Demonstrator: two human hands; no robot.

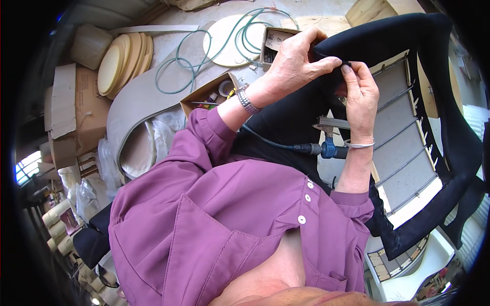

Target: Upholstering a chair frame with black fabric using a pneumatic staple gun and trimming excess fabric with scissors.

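Head view, left hand (293,61): your fingers are pinched shut on the black fabric (286,120) at the chair frame's (408,117) top corner.
Right hand (361,97): closed on the same fabric edge, just beside your left.
Staple gun (332,148): lies below your right wrist, hose attached.
Advice: keep the fabric taut and smooth over the corner before fastening.

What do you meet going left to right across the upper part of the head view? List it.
Stack of round wooden discs → green hose coil → left hand → right hand → black fabric-covered chair frame.
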